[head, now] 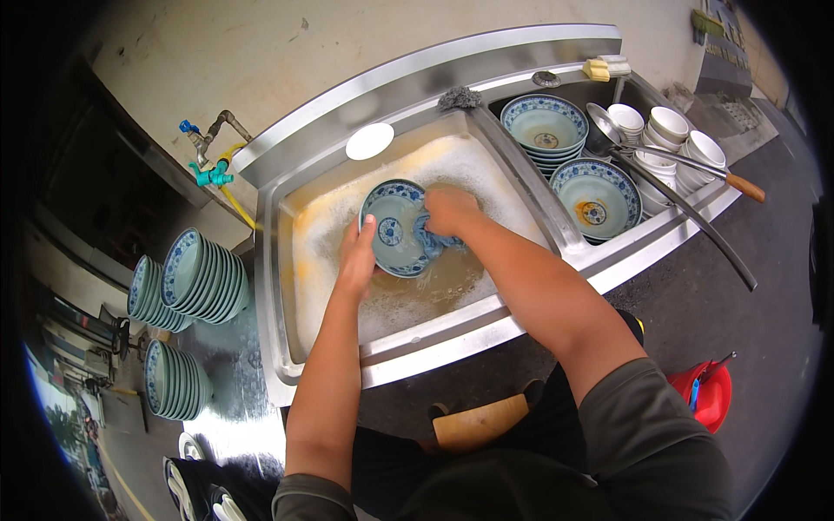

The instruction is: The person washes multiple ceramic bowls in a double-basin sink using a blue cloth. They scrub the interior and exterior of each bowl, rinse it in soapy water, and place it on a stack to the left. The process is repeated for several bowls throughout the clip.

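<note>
A pale green bowl (399, 221) with a blue floral rim is tilted over the soapy water (456, 286) in the left basin of a stainless steel sink (417, 348). My left hand (357, 255) grips the bowl's left edge, thumb on the inside. On the bowl's right side, my right hand (451, 210) presses a wet blue cloth (430, 238) against the inner wall. The cloth is bunched and partly hidden under my fingers. Foam covers much of the water, and what lies beneath the surface cannot be seen.
Stacked patterned bowls (546, 124) and white cups (669, 124) fill the right basin, where a long-handled ladle (681, 205) juts past the front edge. More bowl stacks (205, 277) stand on the left metal table (228, 365). A teal tap (212, 174) and scouring pad (460, 98) are behind.
</note>
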Tool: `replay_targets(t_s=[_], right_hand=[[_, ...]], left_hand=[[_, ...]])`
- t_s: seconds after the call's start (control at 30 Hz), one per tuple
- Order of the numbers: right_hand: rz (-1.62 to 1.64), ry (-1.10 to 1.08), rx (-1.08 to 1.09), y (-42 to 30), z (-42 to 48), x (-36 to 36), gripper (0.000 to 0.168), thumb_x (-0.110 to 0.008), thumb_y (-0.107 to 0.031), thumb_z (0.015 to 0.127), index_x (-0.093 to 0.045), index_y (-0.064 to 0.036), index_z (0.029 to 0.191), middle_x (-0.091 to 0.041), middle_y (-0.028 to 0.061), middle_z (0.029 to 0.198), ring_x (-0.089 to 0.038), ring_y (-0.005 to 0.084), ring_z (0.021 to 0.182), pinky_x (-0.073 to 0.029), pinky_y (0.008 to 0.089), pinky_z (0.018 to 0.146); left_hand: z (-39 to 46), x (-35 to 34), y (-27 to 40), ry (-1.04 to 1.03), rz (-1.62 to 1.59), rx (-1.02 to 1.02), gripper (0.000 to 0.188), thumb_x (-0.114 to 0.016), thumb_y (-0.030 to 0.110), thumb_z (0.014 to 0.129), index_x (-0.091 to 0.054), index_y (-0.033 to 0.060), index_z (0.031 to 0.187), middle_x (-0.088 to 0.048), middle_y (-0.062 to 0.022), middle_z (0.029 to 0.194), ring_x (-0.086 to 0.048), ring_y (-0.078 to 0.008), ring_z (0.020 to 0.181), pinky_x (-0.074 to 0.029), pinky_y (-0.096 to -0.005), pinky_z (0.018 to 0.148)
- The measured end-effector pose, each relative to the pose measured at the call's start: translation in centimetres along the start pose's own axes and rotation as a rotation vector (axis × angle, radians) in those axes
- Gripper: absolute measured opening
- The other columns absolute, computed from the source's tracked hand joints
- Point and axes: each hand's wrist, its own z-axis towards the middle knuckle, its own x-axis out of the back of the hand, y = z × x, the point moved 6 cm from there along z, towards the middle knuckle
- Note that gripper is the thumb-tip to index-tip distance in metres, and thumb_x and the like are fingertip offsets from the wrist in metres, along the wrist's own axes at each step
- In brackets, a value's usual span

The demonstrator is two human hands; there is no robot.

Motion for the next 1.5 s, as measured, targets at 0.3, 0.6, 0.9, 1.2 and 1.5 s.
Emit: replay_targets(t_s=[0.3, 0.6, 0.9, 1.2, 1.5], right_hand=[[0.683, 0.193, 0.2, -3.7, 0.3, -0.4, 0.042, -0.075, -0.03, 0.09, -0.059, -0.004, 0.119, -0.071, 0.0204, 0.114, -0.068, 0.0376, 0.108, -0.053, 0.0454, 0.09], [0.005, -0.291, 0.205, -2.2, -0.1, -3.2, 0.051, -0.081, -0.038, 0.084, -0.072, -0.005, 0.121, -0.072, 0.0205, 0.12, -0.069, 0.0365, 0.113, -0.054, 0.0441, 0.094], [-0.115, -0.181, 0.13, -2.2, -0.3, -2.1, 0.043, -0.074, -0.028, 0.085, -0.072, -0.001, 0.119, -0.072, 0.0213, 0.121, -0.069, 0.0373, 0.114, -0.056, 0.0462, 0.093], [0.552, 0.493, 0.528, -12.1, -4.6, 2.2, 0.031, -0.08, -0.018, 0.088, -0.071, -0.005, 0.114, -0.063, 0.0193, 0.123, -0.063, 0.0303, 0.103, -0.053, 0.0406, 0.091], [0.059, 0.877, 0.814, -14.4, -7.9, 5.2, 0.038, -0.084, -0.025, 0.076, -0.077, -0.021, 0.113, -0.055, 0.0058, 0.147, -0.05, 0.032, 0.121, -0.04, 0.0493, 0.104]], left_hand=[[-0.2, -2.1, -0.8, -0.256, -0.156, 0.187, 0.069, -0.04, 0.065, 0.106, -0.048, 0.0123, 0.149, -0.065, -0.0122, 0.134, -0.069, -0.0243, 0.111, -0.062, -0.0431, 0.083], [1.4, 2.2, 1.7, 0.326, 0.383, -0.596, 0.044, -0.045, 0.029, 0.112, -0.05, 0.0044, 0.148, -0.059, -0.0216, 0.138, -0.058, -0.0365, 0.127, -0.043, -0.0445, 0.111], [2.0, 5.3, -2.3, 0.422, -0.912, 0.136, 0.04, -0.034, 0.016, 0.112, -0.046, -0.0031, 0.145, -0.056, -0.0235, 0.14, -0.063, -0.0424, 0.121, -0.061, -0.0544, 0.097], [4.6, 2.9, -6.0, 0.165, -1.229, 0.184, 0.035, -0.032, 0.002, 0.106, -0.053, -0.0053, 0.134, -0.062, -0.0205, 0.128, -0.067, -0.0313, 0.114, -0.065, -0.0364, 0.093], [2.8, -1.6, -3.9, -0.352, -1.345, 0.205, 0.029, -0.044, 0.008, 0.111, -0.049, 0.0027, 0.139, -0.06, -0.0127, 0.133, -0.068, -0.019, 0.109, -0.065, -0.0275, 0.087]])
